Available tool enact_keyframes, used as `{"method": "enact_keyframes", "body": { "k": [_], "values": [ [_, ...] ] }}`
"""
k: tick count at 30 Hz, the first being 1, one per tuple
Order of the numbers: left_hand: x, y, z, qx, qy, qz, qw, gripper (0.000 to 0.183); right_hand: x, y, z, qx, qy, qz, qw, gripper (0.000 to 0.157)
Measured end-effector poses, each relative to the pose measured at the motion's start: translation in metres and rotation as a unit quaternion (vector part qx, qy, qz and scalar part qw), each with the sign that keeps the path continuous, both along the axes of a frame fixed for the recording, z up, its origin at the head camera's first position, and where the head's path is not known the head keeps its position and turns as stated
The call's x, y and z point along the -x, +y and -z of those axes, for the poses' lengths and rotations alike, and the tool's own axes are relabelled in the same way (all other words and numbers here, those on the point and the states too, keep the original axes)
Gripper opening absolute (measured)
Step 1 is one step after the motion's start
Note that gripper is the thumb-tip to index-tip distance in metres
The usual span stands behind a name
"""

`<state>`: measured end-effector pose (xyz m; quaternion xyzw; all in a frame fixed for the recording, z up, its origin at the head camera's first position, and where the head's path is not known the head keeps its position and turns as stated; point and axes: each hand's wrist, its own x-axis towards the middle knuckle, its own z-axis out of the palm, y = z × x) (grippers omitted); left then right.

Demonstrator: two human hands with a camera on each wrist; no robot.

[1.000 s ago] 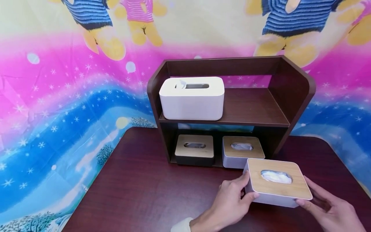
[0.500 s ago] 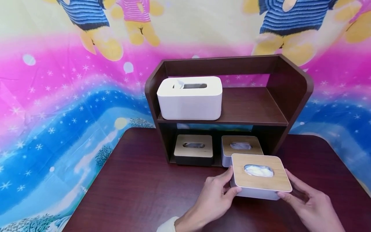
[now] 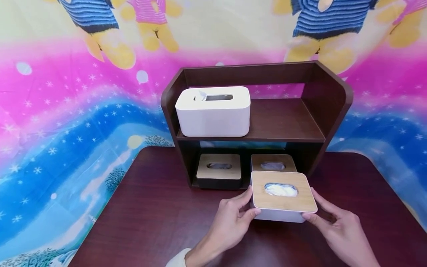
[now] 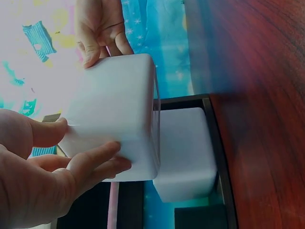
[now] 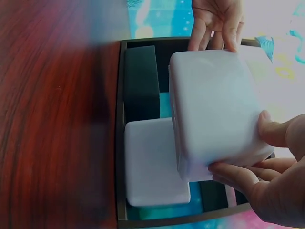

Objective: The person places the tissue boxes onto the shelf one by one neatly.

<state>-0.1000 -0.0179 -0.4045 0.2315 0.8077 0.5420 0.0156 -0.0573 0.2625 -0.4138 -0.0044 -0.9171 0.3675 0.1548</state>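
Observation:
A white tissue box (image 3: 283,200) with a light wooden lid is held between both hands, raised off the table in front of the shelf. My left hand (image 3: 230,218) grips its left end, thumb on the front side. At the right end my right hand (image 3: 340,226) grips it the same way. Behind it, partly hidden, a second white tissue box (image 3: 273,160) with a wooden lid stands on the lower shelf; its side (image 4: 183,148) shows in the left wrist view. Left of that stands a black tissue box (image 3: 218,172) with a pale wooden lid.
The dark brown two-level shelf (image 3: 283,139) stands at the back of the reddish-brown table (image 3: 150,222). On its upper level, at the left, sits a larger all-white tissue box (image 3: 213,118). A printed cloth (image 3: 66,111) hangs behind the table.
Both hands have carried the white tissue box leftward and slightly toward the shelf. It now covers more of the box behind it. The head view has shifted slightly.

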Motion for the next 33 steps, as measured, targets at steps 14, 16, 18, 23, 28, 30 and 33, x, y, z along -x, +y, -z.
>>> {"method": "enact_keyframes", "body": {
  "k": [14, 16, 18, 23, 28, 30, 33],
  "values": [
    [0.001, -0.011, -0.020, 0.014, 0.082, -0.050, 0.9953, 0.053, 0.001, -0.018, -0.027, -0.004, 0.078, -0.008, 0.997, 0.072],
    [0.001, -0.011, -0.025, 0.009, 0.097, -0.050, 0.9940, 0.052, 0.000, -0.018, -0.033, -0.002, 0.093, -0.005, 0.996, 0.072],
    [0.002, -0.010, -0.031, 0.007, 0.111, -0.049, 0.9926, 0.051, 0.000, -0.017, -0.039, 0.001, 0.112, -0.006, 0.994, 0.071],
    [0.005, -0.009, -0.049, 0.017, 0.127, -0.050, 0.9905, 0.050, 0.001, -0.014, -0.055, 0.003, 0.144, -0.009, 0.989, 0.069],
    [0.007, -0.007, -0.072, 0.036, 0.127, -0.049, 0.9900, 0.051, 0.003, -0.010, -0.072, -0.006, 0.148, -0.005, 0.989, 0.067],
    [0.008, -0.006, -0.080, 0.042, 0.129, -0.048, 0.9896, 0.052, 0.003, -0.009, -0.079, -0.008, 0.152, -0.002, 0.988, 0.067],
    [0.009, -0.005, -0.090, 0.039, 0.147, -0.047, 0.9872, 0.051, 0.003, -0.008, -0.089, -0.011, 0.151, 0.007, 0.988, 0.066]
  ]
}}
